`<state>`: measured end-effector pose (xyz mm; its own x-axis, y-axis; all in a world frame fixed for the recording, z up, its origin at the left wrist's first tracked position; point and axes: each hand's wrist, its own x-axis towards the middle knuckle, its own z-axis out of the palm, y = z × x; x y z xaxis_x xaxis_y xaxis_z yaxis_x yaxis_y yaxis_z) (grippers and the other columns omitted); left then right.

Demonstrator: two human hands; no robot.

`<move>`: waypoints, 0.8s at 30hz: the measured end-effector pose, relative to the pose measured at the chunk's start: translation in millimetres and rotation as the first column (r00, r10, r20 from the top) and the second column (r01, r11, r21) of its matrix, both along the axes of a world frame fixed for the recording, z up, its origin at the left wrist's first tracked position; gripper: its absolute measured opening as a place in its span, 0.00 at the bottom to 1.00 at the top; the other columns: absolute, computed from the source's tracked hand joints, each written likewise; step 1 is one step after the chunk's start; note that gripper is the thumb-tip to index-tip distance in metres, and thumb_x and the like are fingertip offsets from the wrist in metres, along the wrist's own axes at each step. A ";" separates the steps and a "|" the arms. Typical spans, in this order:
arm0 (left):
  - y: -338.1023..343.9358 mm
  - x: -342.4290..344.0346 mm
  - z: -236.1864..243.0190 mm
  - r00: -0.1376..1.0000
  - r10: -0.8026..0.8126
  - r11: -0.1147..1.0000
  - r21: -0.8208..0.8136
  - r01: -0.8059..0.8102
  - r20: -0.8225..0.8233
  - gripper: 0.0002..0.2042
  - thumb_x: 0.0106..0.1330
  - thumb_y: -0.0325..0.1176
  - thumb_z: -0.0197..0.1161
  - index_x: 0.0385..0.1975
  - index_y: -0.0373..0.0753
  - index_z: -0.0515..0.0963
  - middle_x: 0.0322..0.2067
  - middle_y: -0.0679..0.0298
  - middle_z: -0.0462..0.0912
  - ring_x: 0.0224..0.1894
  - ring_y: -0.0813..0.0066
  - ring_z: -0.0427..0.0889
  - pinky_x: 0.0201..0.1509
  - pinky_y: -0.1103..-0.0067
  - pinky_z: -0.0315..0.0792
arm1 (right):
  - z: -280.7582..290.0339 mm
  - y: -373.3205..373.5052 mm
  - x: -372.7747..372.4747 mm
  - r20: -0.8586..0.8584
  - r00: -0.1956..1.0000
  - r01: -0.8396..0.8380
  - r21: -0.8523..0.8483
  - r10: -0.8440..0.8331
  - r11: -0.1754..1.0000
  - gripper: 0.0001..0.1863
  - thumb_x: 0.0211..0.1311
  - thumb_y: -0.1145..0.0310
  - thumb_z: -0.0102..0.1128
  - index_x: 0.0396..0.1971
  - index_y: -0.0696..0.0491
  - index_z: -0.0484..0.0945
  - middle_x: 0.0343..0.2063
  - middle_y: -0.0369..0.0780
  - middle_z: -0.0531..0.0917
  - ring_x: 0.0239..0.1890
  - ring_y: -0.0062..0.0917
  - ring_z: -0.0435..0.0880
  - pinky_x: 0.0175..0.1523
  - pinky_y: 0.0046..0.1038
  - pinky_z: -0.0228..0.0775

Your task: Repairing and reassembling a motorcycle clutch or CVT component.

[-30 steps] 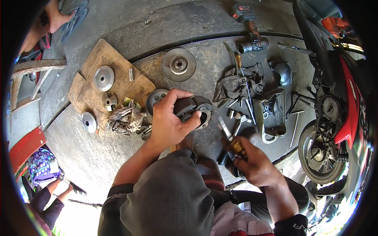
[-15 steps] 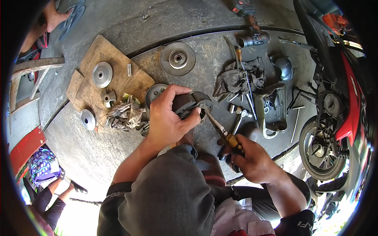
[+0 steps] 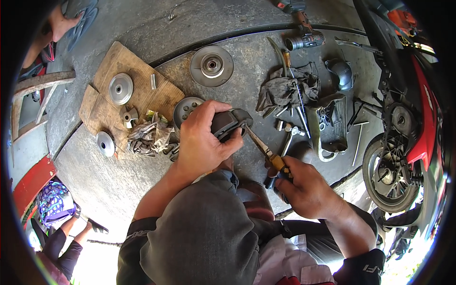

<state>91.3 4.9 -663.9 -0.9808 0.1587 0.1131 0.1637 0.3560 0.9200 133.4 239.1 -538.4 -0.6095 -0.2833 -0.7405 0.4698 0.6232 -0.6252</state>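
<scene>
My left hand (image 3: 202, 145) grips a dark centrifugal clutch shoe assembly (image 3: 224, 122), fingers over its far side and thumb along its near edge. My right hand (image 3: 308, 190) is closed around a pair of long-nose pliers (image 3: 259, 143) with yellow and dark handles. The slim jaws point up and left, their tip at the right side of the clutch assembly. Exactly what the tip pinches is too small to tell. Just beyond my left hand, a round metal clutch drum (image 3: 183, 111) with holes lies on the floor, partly covered by the hand.
A pulley (image 3: 205, 80) lies ahead; cardboard (image 3: 107, 66) at left bears metal discs and a crumpled rag (image 3: 149, 137). To the right are a dark cloth (image 3: 280, 92), ratchet (image 3: 289, 137), cover (image 3: 332, 137) and impact driver (image 3: 311, 38). A red motorcycle (image 3: 420, 109) stands far right.
The clutch assembly has tilted slightly in my left hand. My right hand and the pliers have shifted a little, with the jaw tip still at the assembly. The whole view has moved slightly.
</scene>
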 end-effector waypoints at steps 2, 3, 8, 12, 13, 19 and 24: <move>0.8 0.2 0.3 1.000 -0.031 0.996 -0.078 0.030 -0.005 0.22 0.50 0.29 0.78 0.45 0.35 0.77 0.37 0.51 0.85 0.38 0.49 0.86 0.44 0.64 0.80 | -0.4 0.2 0.5 -0.010 0.999 -0.052 0.041 0.053 0.998 0.13 0.67 0.72 0.56 0.46 0.63 0.74 0.37 0.57 0.81 0.44 0.59 0.82 0.48 0.52 0.73; 1.3 0.1 0.5 1.000 -0.031 0.997 -0.077 0.031 0.000 0.22 0.50 0.29 0.78 0.45 0.35 0.77 0.37 0.51 0.85 0.38 0.49 0.86 0.44 0.64 0.80 | -0.7 0.1 0.7 -0.038 0.999 -0.036 0.018 0.037 0.999 0.13 0.67 0.72 0.56 0.46 0.63 0.74 0.37 0.57 0.81 0.44 0.59 0.82 0.48 0.52 0.73; 2.9 0.7 2.1 0.996 -0.072 0.988 -0.143 0.063 -0.058 0.22 0.50 0.29 0.77 0.44 0.35 0.77 0.38 0.51 0.84 0.39 0.49 0.86 0.44 0.64 0.80 | -2.0 -1.5 0.6 0.003 0.998 -0.062 0.088 0.062 0.994 0.13 0.68 0.69 0.56 0.45 0.63 0.73 0.38 0.58 0.80 0.45 0.61 0.81 0.49 0.54 0.71; 2.7 2.8 3.0 0.994 -0.099 0.986 -0.140 0.091 -0.053 0.22 0.50 0.29 0.77 0.44 0.35 0.77 0.37 0.52 0.84 0.39 0.50 0.86 0.43 0.64 0.80 | -3.1 -3.1 -0.3 0.037 0.999 -0.035 0.070 0.032 0.997 0.13 0.68 0.69 0.57 0.45 0.63 0.73 0.37 0.59 0.80 0.45 0.60 0.81 0.49 0.54 0.71; 2.4 3.7 3.3 0.995 -0.102 0.986 -0.134 0.098 -0.023 0.22 0.50 0.28 0.78 0.45 0.36 0.78 0.37 0.52 0.84 0.39 0.50 0.87 0.44 0.65 0.80 | -3.6 -3.2 -0.1 0.059 0.998 -0.034 0.077 0.029 0.996 0.12 0.68 0.69 0.56 0.44 0.63 0.74 0.36 0.59 0.81 0.44 0.60 0.82 0.50 0.54 0.72; -0.2 7.4 4.1 0.993 -0.117 0.984 -0.136 0.118 0.008 0.22 0.49 0.28 0.78 0.44 0.36 0.79 0.36 0.52 0.85 0.37 0.51 0.88 0.43 0.66 0.81 | -9.7 -1.2 5.6 0.031 0.999 0.017 0.022 -0.018 1.000 0.09 0.65 0.72 0.55 0.40 0.63 0.76 0.33 0.58 0.82 0.42 0.58 0.84 0.49 0.52 0.74; -2.3 11.7 3.3 0.992 -0.123 0.983 -0.139 0.124 0.014 0.21 0.49 0.27 0.78 0.44 0.36 0.79 0.35 0.52 0.85 0.36 0.53 0.88 0.41 0.67 0.81 | -16.2 0.2 11.2 0.036 0.998 0.048 -0.041 -0.046 0.998 0.10 0.63 0.73 0.56 0.39 0.63 0.78 0.32 0.58 0.83 0.41 0.58 0.85 0.48 0.51 0.75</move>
